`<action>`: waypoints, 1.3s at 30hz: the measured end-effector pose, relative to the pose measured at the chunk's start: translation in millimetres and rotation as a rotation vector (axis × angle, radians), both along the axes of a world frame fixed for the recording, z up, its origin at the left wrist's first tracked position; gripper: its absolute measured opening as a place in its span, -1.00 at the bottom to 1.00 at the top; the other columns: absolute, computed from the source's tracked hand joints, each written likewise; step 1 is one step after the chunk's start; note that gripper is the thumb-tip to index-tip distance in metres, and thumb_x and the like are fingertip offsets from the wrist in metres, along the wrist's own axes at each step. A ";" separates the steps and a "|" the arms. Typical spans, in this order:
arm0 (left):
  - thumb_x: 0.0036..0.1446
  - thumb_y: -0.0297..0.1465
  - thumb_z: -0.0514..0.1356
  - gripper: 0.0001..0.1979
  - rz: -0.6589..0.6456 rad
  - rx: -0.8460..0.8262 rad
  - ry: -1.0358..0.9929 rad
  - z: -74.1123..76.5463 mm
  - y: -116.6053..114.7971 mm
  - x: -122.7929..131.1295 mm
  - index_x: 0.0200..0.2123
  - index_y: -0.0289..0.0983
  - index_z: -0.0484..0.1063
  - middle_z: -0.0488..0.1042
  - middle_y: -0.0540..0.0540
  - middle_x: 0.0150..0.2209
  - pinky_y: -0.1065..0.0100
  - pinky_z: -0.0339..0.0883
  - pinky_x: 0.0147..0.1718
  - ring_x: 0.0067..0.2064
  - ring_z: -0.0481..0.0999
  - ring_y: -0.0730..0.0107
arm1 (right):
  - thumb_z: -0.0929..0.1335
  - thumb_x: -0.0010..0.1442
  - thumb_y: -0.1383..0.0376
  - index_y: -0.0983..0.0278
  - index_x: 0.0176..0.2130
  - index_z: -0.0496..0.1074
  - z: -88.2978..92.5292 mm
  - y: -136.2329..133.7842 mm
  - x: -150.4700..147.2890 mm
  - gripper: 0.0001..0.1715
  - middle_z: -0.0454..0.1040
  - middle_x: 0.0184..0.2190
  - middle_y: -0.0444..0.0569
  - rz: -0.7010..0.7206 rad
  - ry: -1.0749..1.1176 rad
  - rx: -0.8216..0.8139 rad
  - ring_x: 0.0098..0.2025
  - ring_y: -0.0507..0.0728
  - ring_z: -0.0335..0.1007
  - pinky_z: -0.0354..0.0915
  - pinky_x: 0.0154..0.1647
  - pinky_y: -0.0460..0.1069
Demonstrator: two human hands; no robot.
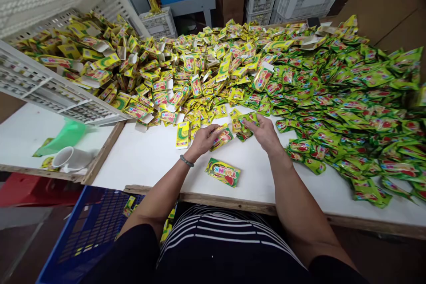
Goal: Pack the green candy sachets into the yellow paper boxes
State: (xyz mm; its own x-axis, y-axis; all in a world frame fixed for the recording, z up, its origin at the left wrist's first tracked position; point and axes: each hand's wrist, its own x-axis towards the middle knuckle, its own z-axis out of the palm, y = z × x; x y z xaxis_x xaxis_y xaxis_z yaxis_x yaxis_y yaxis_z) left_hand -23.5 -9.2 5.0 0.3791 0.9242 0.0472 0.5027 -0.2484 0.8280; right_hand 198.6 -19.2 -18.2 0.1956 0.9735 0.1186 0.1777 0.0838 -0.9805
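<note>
Just beyond the flat pack point(222, 171), the left hand point(203, 140) grips a small carton point(224, 136). Beyond and right of that pack, the right hand point(265, 133) pinches green sachets point(245, 125). Glossy as they look, they could slip from so light a pinch into the heap point(349, 97).

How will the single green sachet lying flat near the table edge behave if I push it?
The sachet looks thin and flat, so probably light and floppy. Its glossy film may slide on the smooth white table; it should not roll.
</note>
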 end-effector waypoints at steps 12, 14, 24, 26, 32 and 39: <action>0.10 -0.06 0.18 -0.56 0.021 -0.205 -0.283 -7.5 -3.5 10.0 -0.18 -0.33 0.48 0.50 -0.04 -0.36 0.41 0.28 -0.33 -0.35 0.41 0.43 | 0.39 0.01 -0.06 0.25 -0.36 0.44 12.6 -5.6 0.6 -0.57 0.51 -0.41 -0.07 0.156 -0.165 -0.110 -0.34 0.14 0.35 0.27 -0.30 0.01; 0.08 -0.06 0.20 -0.54 -0.011 -0.244 -0.296 -10.4 -4.1 9.7 -0.16 -0.34 0.49 0.53 -0.06 -0.31 0.38 0.31 -0.27 -0.30 0.44 0.40 | 0.38 0.00 -0.07 0.26 -0.41 0.44 15.2 -6.1 1.2 -0.56 0.47 -0.48 -0.10 0.197 -0.230 -0.141 -0.37 0.13 0.32 0.22 -0.35 -0.01; -0.18 -0.19 0.43 -0.54 0.084 -0.474 -0.564 -22.6 -4.8 16.8 -0.23 -0.33 0.50 0.60 -0.08 -0.28 0.37 0.37 -0.27 -0.31 0.53 0.39 | 0.40 -0.06 -0.14 0.25 -0.35 0.48 -2.4 -1.3 -28.1 -0.48 0.50 -0.40 -0.06 -0.132 -0.172 -0.075 -0.37 0.12 0.33 0.25 -0.34 0.00; -0.24 -0.23 0.46 -0.53 0.140 -0.516 -0.615 -24.5 -4.6 19.1 -0.25 -0.34 0.51 0.60 -0.08 -0.30 0.37 0.37 -0.28 -0.34 0.54 0.40 | 0.37 -0.03 -0.17 0.25 -0.38 0.49 -5.8 -1.7 -33.4 -0.45 0.48 -0.35 -0.02 -0.126 -0.203 -0.041 -0.32 0.14 0.34 0.28 -0.28 0.02; -0.30 -0.25 0.49 -0.54 0.235 -0.570 -0.761 -26.9 -2.7 19.0 -0.31 -0.35 0.51 0.60 -0.05 -0.38 0.37 0.38 -0.29 -0.39 0.54 0.44 | 0.28 0.11 -0.17 0.20 -0.38 0.53 -13.0 -2.5 -35.8 -0.45 0.45 -0.16 0.06 -0.067 -0.254 0.022 -0.03 0.22 0.30 0.17 0.09 0.15; -0.21 -0.21 0.45 -0.56 0.220 -0.552 -0.811 -26.6 -5.4 15.7 -0.28 -0.35 0.50 0.61 -0.07 -0.35 0.38 0.37 -0.27 -0.37 0.54 0.45 | 0.31 0.11 -0.13 0.19 -0.29 0.52 -13.9 -6.5 -42.2 -0.51 0.45 -0.14 0.05 -0.060 -0.222 0.014 0.01 0.23 0.24 0.18 0.06 0.16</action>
State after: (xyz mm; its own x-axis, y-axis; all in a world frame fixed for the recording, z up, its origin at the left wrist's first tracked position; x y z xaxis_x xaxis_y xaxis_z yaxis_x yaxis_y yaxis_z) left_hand -7.8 -14.6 -21.6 0.2410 0.9403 -0.2404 -0.2761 0.3039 0.9118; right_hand 156.4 -25.6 -32.1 0.2208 0.9587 0.1792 0.3945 0.0802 -0.9154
